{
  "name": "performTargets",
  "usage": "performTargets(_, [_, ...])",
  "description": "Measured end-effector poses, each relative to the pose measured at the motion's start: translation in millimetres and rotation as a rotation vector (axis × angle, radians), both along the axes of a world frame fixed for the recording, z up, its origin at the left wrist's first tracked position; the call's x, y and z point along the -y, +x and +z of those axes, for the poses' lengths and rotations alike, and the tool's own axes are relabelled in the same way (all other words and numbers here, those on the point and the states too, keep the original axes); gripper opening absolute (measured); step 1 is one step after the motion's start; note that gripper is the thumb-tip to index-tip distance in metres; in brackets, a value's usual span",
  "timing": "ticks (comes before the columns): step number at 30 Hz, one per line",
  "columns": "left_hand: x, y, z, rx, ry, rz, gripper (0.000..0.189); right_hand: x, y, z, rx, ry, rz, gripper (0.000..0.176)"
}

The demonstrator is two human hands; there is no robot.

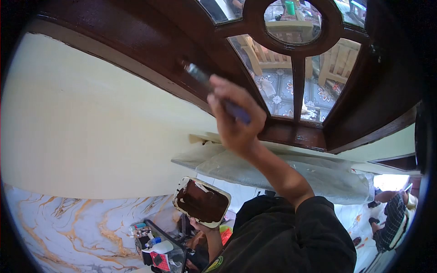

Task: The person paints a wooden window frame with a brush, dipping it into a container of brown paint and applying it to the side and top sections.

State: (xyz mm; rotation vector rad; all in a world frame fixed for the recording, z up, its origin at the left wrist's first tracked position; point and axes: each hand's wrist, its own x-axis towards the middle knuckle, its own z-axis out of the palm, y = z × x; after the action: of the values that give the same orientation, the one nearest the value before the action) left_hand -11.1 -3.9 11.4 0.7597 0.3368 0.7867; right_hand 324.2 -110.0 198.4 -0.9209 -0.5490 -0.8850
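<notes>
Right hand (236,129) curls closed round a purple-handled paintbrush (195,73); left hand (205,226) grips a rectangular cream tub (210,185); tilting could spill its brown paint (202,200).

From here I see the person in a black T-shirt (282,241), loose in cut, with soft folds across the cloth. Its right sleeve (314,218) is short and wide, ending above the elbow in a plain hem. A rounded green badge (215,265) with yellow in it sits low on the shirt's left side, its lettering too small to read. The right grip (239,113) and left grip (203,226) are bare hands, below uncovered forearms.
</notes>
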Motion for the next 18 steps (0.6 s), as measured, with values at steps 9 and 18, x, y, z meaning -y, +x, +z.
performTargets(9, [1.0, 2.5, 4.5, 0.035, -0.086, -0.069, 0.075, 21.1, -39.7, -1.6, 0.113, -0.017, 0.088, 0.032])
performTargets(18, [-2.3, -6.6, -9.1, -0.042, -0.037, 0.004, 0.080, 3.2, -6.3, 7.9, 0.028, 0.004, 0.015, 0.024])
